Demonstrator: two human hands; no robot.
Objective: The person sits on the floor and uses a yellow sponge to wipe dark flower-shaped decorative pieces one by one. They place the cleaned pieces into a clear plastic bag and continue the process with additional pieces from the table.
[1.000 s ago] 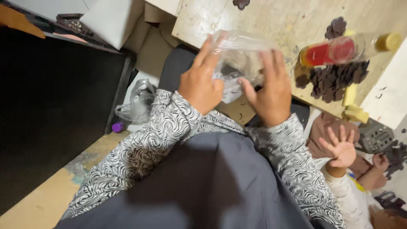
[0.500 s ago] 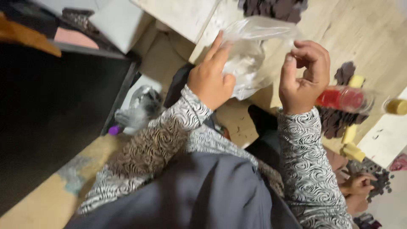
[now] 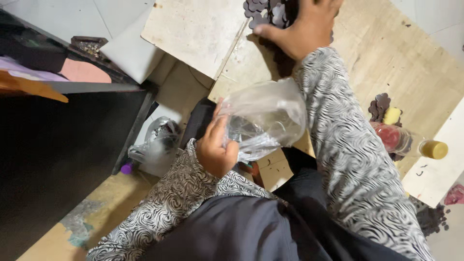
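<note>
Left hand [image 3: 216, 150], centre frame, grip clamped on the bunched neck of a clear plastic bag [image 3: 263, 118]; bag body balloons rightward. Right hand [image 3: 302, 29], top of frame, fingers spread flat on a pile of dark flower-shaped cutouts [image 3: 266, 12] on the wooden board [image 3: 193, 29], grip apart. Bag looks light, limp, slippery; best pinched at mouth edge.

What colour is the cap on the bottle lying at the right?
Yellow cap on the bottle, head view.
</note>
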